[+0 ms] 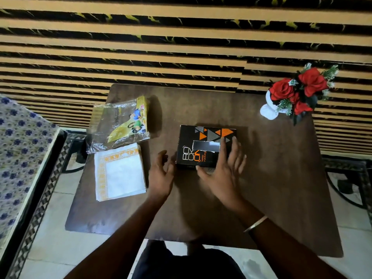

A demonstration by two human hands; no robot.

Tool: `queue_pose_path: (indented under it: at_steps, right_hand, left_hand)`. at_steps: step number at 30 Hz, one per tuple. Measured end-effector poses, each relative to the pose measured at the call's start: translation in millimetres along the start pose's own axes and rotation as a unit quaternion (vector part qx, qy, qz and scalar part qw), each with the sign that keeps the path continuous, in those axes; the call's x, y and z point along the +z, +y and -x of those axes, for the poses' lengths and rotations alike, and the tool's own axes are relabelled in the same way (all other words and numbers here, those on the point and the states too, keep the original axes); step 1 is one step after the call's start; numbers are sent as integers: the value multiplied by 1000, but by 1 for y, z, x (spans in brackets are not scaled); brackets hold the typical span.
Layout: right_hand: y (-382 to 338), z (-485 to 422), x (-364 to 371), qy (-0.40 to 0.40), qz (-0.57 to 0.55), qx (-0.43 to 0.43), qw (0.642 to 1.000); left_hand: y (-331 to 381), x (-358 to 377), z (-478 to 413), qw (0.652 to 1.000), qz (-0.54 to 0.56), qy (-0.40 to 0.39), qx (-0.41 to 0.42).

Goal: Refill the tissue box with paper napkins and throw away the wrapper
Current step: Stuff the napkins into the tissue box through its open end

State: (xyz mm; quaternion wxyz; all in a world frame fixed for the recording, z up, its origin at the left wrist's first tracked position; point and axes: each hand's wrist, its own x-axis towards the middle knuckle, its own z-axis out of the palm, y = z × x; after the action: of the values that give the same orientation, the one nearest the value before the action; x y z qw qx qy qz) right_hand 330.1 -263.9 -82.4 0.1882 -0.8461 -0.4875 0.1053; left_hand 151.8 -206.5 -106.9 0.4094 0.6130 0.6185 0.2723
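box (203, 148) is touched by open r hand (221, 168); l hand (161, 174) open, empty. napkins (120, 172) could be crumpled if forced thru slot.

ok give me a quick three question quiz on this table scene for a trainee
1. True or false: the napkins are already inside the tissue box.
2. Which hand rests on the box? A) left hand B) right hand C) neither
3. Fill in: the wrapper lies just beyond the ____ on the table, and the flowers stand at the far right corner.

Key
1. False: the stack lies on the table, left of the box.
2. B: the fingers lie across its top, near the slot; the left hand is open beside its left edge.
3. napkins
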Motion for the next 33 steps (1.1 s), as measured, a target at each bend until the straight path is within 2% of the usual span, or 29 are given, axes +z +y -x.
queue_pose_path:
  at_steps: [3,6,8,12,23,26,28,30,33]
  right_hand:
    - [-19,-41,-10,-92,62,-128,985]
    - [-42,-79,-8,-183,128,-216,951]
    - [-52,-97,-2,-228,172,-241,928]
    - [-60,-106,10,-320,205,-231,896]
    - [-56,-95,10,-308,189,-239,901]
    - [-54,-91,10,-305,187,-237,903]
    - [-51,-91,8,-303,193,-245,901]
    - [-47,-91,4,-308,197,-245,898]
    - [-42,-94,-3,-308,199,-242,899]
  left_hand:
    - [-8,-8,-5,997,-63,-30,21]
    - [-5,-11,-7,994,-80,-60,34]
    - [2,-11,-10,992,-87,-72,49]
    - [8,-12,-12,991,-83,-81,63]
    - [-5,-12,-13,988,-75,-109,76]
    - [-7,4,-6,998,-27,-52,13]
    - [-6,11,-5,996,21,23,-80]
    - [-9,13,-9,979,66,67,-180]
    - [-17,17,-17,950,184,39,-250]
